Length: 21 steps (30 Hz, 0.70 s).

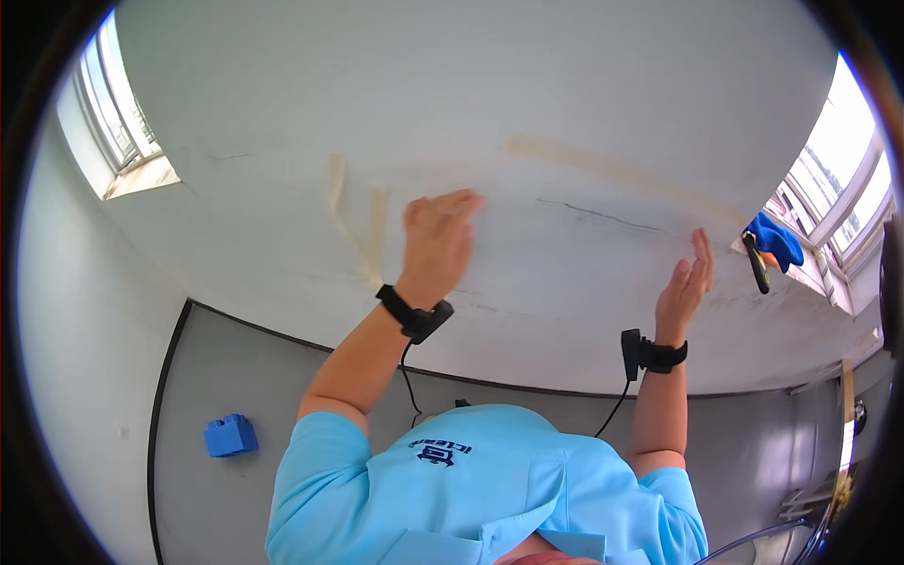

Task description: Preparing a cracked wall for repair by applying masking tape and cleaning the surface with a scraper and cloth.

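Two open, empty hands, left (pixel 436 235) flat and right (pixel 686 282) edge-on, meet the wall (pixel 527 113); its tape strip (pixel 377 226) looks thin, peelable from an end

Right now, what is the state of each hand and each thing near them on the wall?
left hand: open, flat against the white wall, holding nothing
right hand: open, fingers up, edge-on near the wall, empty
tape strips: stuck on wall, beside left hand
crack: dark line between the hands
blue block: lying on grey floor
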Each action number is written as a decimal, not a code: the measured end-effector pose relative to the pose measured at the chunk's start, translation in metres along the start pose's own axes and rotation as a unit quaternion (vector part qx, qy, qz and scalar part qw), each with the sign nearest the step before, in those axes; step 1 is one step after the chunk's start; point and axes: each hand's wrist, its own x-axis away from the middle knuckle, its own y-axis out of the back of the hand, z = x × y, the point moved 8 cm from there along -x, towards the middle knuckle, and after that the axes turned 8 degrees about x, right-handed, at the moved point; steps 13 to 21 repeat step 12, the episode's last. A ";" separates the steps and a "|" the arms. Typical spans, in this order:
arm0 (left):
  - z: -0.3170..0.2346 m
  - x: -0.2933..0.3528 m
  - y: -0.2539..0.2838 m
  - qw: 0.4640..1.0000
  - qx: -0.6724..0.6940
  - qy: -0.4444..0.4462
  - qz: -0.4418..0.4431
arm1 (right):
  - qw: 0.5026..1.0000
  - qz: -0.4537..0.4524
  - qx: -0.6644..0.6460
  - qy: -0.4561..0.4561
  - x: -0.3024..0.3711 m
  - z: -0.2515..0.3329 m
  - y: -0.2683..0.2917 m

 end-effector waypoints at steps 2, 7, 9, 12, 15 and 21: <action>0.039 0.024 0.023 0.990 0.046 0.088 -0.103 | 1.000 -0.021 -0.013 0.005 0.017 0.023 -0.009; 0.074 0.070 0.028 0.964 0.109 0.214 -0.113 | 0.965 0.155 -0.197 -0.071 0.059 0.067 -0.075; 0.077 0.083 0.025 0.960 0.121 0.236 -0.090 | 0.957 0.181 -0.223 -0.047 0.064 0.101 -0.094; 0.079 0.097 0.015 0.953 0.183 0.239 -0.015 | 0.939 0.218 -0.264 -0.041 0.068 0.144 -0.126; 0.079 0.097 0.015 0.953 0.183 0.239 -0.015 | 0.939 0.218 -0.264 -0.041 0.068 0.144 -0.126; 0.079 0.097 0.015 0.953 0.183 0.239 -0.015 | 0.939 0.218 -0.264 -0.041 0.068 0.144 -0.126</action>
